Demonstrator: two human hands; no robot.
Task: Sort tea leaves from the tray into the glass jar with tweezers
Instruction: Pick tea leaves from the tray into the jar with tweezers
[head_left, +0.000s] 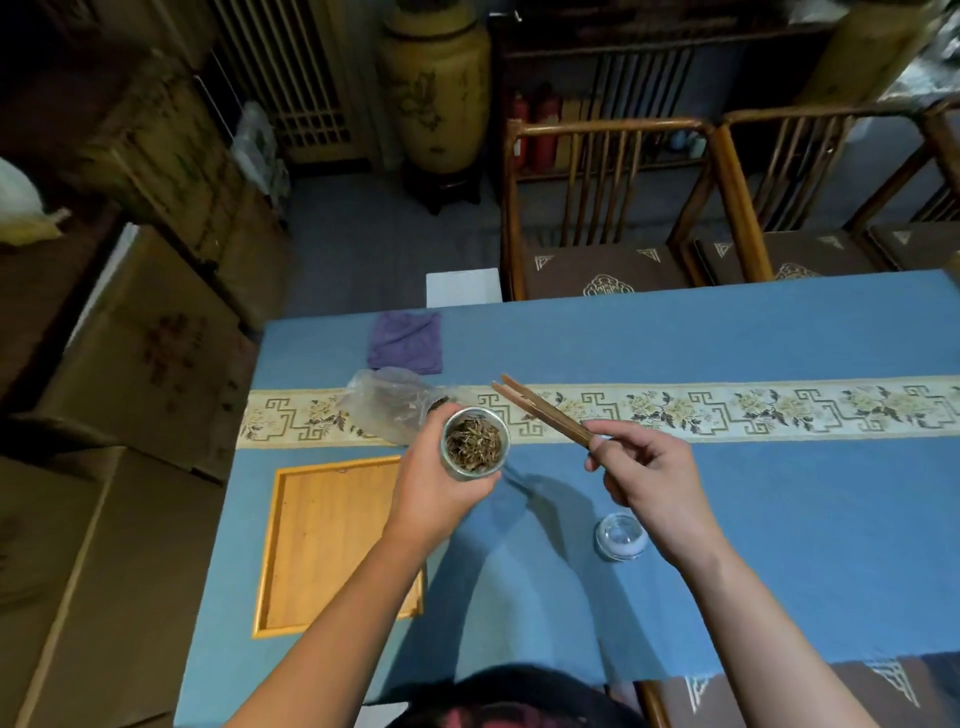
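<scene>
- Nearest us, our two bare forearms reach out over a blue tablecloth (727, 332) with a pale patterned band across it.
- A wooden tray (332, 540) lies flat at the left, under our left forearm; we see no leaves on its visible surface.
- Our left hand (436, 483) wraps its fingers round a small glass jar (475, 441), lifted above the cloth, mouth up.
- Our right hand (644, 467) pinches wooden tweezers (540, 408), tips slightly apart, carrying nothing, pointing away just beyond the jar.
- The tea leaves (474, 444) in the jar are dark, wiry strands with paler bits, filling it close to the rim.
- A glass lid (622, 535) rests on the cloth near our right wrist.
- To finish well, we judge: keep the jar level, set it down, then lid it.
</scene>
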